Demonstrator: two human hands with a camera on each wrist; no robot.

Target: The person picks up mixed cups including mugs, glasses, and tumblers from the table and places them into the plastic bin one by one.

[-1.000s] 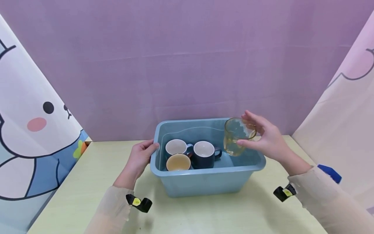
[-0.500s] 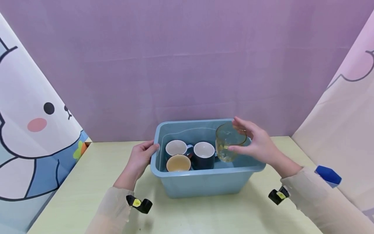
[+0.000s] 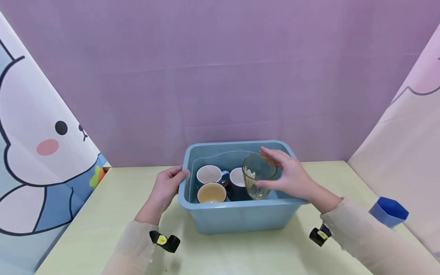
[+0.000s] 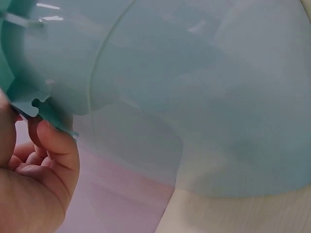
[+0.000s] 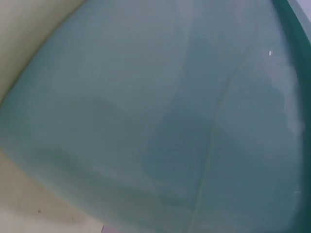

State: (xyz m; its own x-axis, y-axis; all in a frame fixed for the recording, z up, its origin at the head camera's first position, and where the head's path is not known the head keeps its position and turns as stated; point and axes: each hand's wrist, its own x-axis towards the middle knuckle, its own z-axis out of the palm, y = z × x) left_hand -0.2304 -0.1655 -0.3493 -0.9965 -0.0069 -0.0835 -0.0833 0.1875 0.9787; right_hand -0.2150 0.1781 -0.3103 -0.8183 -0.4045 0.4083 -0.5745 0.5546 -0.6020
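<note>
My left hand (image 3: 165, 191) grips the left rim of a light blue plastic basin (image 3: 240, 219); the left wrist view shows its fingers (image 4: 58, 138) curled under the rim. With my right hand (image 3: 293, 179) I hold a clear, amber-tinted drinking glass (image 3: 253, 186) between thumb and fingers, inside the basin's right half. It is upright, mouth up, and overlaps a dark mug (image 3: 236, 192) with a white inside. Left of that stand a white-lined mug (image 3: 209, 174) and a cup with a cream inside (image 3: 211, 193). In the right wrist view the basin's wall hides the hand.
Beyond the right sleeve stands a blue hexagonal container (image 3: 388, 212). The basin rests on a pale wooden table (image 3: 261, 252). A purple cloth (image 3: 220, 76) hangs behind it, with printed cartoon cloths at both sides.
My right hand has carried the glass left and lower inside the basin, from its right end to beside the dark mug. My left hand has stayed on the rim.
</note>
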